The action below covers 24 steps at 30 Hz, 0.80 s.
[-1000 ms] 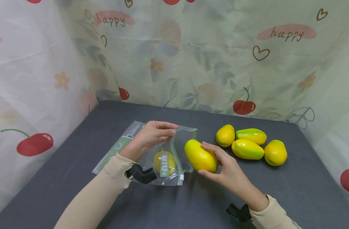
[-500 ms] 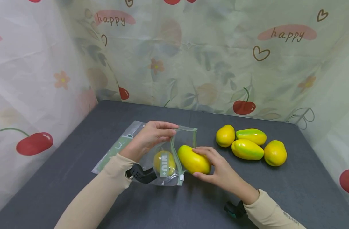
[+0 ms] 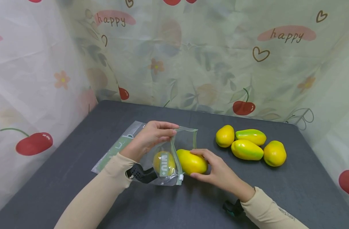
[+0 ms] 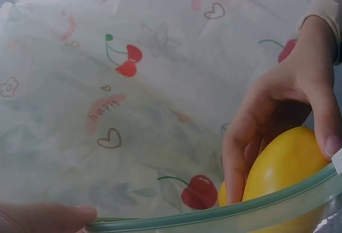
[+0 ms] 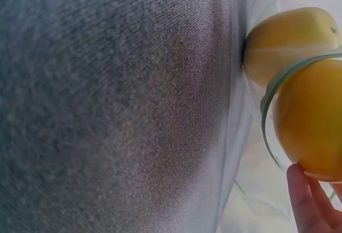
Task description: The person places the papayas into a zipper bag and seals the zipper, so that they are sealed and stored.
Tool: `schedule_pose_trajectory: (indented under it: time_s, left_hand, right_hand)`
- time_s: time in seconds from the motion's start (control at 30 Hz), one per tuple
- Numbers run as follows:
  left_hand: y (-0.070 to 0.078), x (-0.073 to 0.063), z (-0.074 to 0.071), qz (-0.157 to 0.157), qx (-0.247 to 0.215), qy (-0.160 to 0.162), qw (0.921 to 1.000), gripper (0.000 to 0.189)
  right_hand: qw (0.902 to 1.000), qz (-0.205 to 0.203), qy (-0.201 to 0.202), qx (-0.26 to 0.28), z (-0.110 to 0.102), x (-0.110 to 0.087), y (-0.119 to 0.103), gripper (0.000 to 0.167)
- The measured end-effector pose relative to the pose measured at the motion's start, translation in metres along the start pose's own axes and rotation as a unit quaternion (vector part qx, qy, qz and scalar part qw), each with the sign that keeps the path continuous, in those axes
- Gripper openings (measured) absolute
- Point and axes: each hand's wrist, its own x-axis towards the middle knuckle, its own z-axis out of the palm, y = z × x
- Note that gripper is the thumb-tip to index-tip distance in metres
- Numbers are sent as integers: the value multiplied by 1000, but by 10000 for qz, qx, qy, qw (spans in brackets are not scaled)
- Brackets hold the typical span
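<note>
A clear zip bag [image 3: 167, 182] with a green-edged mouth lies on its side, holding one yellow fruit [image 3: 171, 163] behind its printed label. My left hand [image 3: 151, 138] pinches the upper edge of that mouth between thumb and fingers. In my right hand [image 3: 220, 173], thumb and fingers grip a yellow mango [image 3: 193, 162], whose front end is within the bag's opening. The left wrist view shows the mango [image 4: 286, 161] behind the green rim [image 4: 256, 211]. In the right wrist view the mango [image 5: 315, 121] passes the rim, with the bagged fruit [image 5: 288, 40] beyond.
To the right sit several more fruits: a round yellow one [image 3: 225, 136], two long yellow-green ones [image 3: 247, 149] and another round one [image 3: 274, 153]. A flat clear bag with a green print [image 3: 120, 146] lies left, partly under the left arm. A patterned curtain [image 3: 186, 70] surrounds the dark table [image 3: 151, 206].
My right hand has moved left and slightly down, carrying the mango from outside the bag into its mouth. The left hand has kept its hold on the bag's edge.
</note>
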Motion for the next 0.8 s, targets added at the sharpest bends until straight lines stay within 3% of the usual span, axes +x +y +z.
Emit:
schedule_pose_trajectory:
  time_s: [0.8]
  left_hand:
    - [2,1,3,-63,0,-53,10000,31]
  right_hand:
    - [9996,23,-152,-231,6,5,1,61]
